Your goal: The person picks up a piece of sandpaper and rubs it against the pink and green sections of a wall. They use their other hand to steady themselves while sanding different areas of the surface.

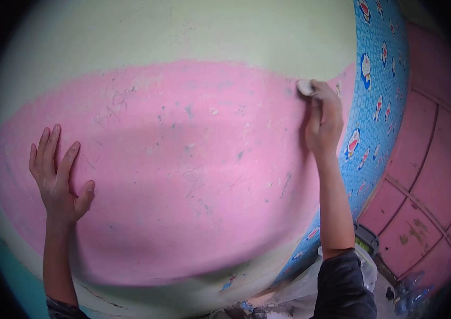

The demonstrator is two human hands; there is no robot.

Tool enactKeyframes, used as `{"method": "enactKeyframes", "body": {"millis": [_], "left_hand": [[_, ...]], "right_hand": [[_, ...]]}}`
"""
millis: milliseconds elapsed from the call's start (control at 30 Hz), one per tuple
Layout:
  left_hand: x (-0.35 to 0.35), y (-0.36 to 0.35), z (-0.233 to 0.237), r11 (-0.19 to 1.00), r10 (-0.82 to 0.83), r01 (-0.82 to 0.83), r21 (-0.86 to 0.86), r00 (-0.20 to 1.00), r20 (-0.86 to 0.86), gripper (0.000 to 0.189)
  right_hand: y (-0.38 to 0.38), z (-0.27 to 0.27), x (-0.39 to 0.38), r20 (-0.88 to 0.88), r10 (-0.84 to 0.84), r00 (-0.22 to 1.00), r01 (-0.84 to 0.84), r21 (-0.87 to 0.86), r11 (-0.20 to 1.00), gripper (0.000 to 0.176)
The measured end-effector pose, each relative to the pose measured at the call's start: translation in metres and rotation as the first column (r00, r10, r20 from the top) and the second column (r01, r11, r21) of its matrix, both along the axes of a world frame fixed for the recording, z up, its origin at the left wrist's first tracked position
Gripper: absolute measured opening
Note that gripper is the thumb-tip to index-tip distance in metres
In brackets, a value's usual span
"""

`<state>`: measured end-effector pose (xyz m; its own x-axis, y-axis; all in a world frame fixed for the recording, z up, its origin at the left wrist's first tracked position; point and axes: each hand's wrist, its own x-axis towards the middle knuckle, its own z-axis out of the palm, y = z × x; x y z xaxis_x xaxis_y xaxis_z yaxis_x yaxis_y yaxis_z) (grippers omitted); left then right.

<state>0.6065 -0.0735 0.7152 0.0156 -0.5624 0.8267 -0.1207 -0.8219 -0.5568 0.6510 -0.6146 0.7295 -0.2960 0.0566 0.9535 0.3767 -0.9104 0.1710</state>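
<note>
A wall fills most of the head view, its pink paint scuffed, chipped and marked with faint scrawled letters. Pale greenish paint borders the pink above. My left hand lies against the pink at the left, fingers spread, holding nothing. At the upper right, my right hand is closed on a small whitish pad, which sits against the wall near the pink's upper edge. Its exact kind cannot be made out, and the fingers hide part of it.
Blue cartoon wallpaper covers the strip right of my right arm. Beyond it stands a pink panelled surface with peeling patches. Low at the right are a clear plastic bag, a grey bin and several clear plastic bottles.
</note>
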Motion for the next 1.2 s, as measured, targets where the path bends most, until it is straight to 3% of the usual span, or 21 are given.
{"method": "enactKeyframes", "body": {"millis": [67,233,400,533,667,833,1000,1133,1200], "left_hand": [[-0.001,-0.002,-0.001,0.999,-0.013,0.013,-0.034,1.000,-0.007,0.063],[0.002,0.003,-0.001,0.999,-0.032,0.031,-0.024,0.999,-0.009,0.062],[-0.001,0.004,-0.002,0.999,-0.039,0.038,-0.035,0.999,-0.027,0.060],[0.000,0.002,-0.002,0.998,-0.055,0.054,-0.038,0.998,-0.027,0.059],[-0.003,0.002,-0.003,0.998,-0.039,0.035,-0.055,0.997,-0.072,0.059],[0.002,0.003,-0.003,0.996,-0.080,0.078,-0.041,0.996,-0.034,0.061],[-0.003,0.005,-0.005,0.996,-0.068,0.064,-0.058,0.995,-0.068,0.061],[0.001,0.004,-0.005,0.995,-0.091,0.089,-0.051,0.995,-0.048,0.061],[0.000,0.004,-0.005,0.995,-0.090,0.087,-0.047,0.994,-0.057,0.061]], "right_hand": [[-0.013,-0.003,0.001,-0.043,0.063,0.997,-0.056,0.152,0.987,0.015],[0.033,-0.003,-0.008,-0.043,-0.026,0.999,0.024,-0.035,0.999,0.015],[0.012,0.005,-0.007,-0.057,0.083,0.995,-0.072,0.174,0.982,0.018],[0.053,0.003,-0.019,-0.044,-0.088,0.995,0.084,-0.077,0.994,0.017],[0.018,0.002,-0.006,-0.064,0.122,0.990,-0.103,0.250,0.963,0.019],[0.066,-0.001,-0.020,-0.041,-0.042,0.998,0.041,-0.027,0.999,0.020],[0.044,0.007,-0.015,-0.074,0.148,0.986,-0.124,0.265,0.956,0.015],[0.081,0.001,-0.013,-0.008,0.013,1.000,-0.013,0.039,0.999,0.017],[0.066,0.002,-0.012,-0.008,0.036,0.999,-0.035,0.117,0.993,0.017]]}}
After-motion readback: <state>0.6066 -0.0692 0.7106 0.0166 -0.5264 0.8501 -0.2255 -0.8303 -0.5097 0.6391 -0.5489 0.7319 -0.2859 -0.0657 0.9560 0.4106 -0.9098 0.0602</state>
